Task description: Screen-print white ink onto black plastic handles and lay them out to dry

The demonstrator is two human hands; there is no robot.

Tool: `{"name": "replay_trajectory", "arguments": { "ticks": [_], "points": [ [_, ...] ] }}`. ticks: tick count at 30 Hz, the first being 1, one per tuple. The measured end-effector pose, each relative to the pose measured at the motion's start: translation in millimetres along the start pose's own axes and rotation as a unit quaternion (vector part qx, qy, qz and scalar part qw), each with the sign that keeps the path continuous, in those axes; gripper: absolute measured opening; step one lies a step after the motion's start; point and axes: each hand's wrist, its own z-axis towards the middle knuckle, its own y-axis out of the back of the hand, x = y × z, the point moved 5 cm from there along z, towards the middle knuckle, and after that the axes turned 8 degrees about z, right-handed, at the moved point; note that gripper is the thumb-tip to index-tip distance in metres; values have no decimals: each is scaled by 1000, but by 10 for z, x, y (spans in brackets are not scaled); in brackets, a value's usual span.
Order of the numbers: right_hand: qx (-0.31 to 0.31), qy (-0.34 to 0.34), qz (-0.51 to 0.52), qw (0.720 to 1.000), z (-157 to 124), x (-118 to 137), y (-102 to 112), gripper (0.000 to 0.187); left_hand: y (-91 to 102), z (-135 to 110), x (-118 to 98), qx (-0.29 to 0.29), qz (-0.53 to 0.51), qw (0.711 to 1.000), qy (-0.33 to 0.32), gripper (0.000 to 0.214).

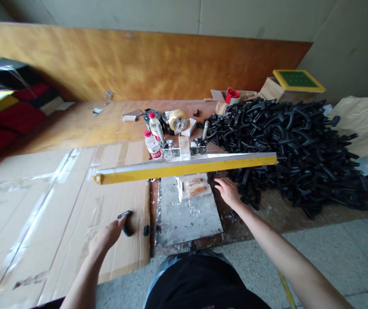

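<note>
My left hand (106,235) is closed on a curved black plastic part (127,229), pinching its upper end just above the flattened cardboard. My right hand (227,191) reaches in beside the grey base plate (187,219), fingers stretched forward below the yellow-edged frame (187,168). Small dark things lie close to its fingertips, but I make out nothing held. The frame is clamped to a metal hinge (184,148) and seen nearly edge-on, raised over the plate. A clear plastic-wrapped piece with an orange-brown strip (197,189) rests on the plate's far half.
A large heap of black plastic parts (287,137) covers the right of the table. Bottles with red caps (153,124) and a tape roll (178,121) stand behind the hinge. Cardboard (58,206) spreads left. A green-and-yellow framed panel (299,80) sits on a box.
</note>
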Motion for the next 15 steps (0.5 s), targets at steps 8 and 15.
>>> {"name": "replay_trajectory", "arguments": {
  "ticks": [8, 15],
  "points": [
    [139, 131, -26, 981, 403, 930, -510, 30, 609, 72, -1787, -143, -369, 910, -120, 44],
    [125, 95, -18, 987, 370, 819, -329, 32, 563, -155, -2138, -122, -457, 869, -143, 62]
  ]
}}
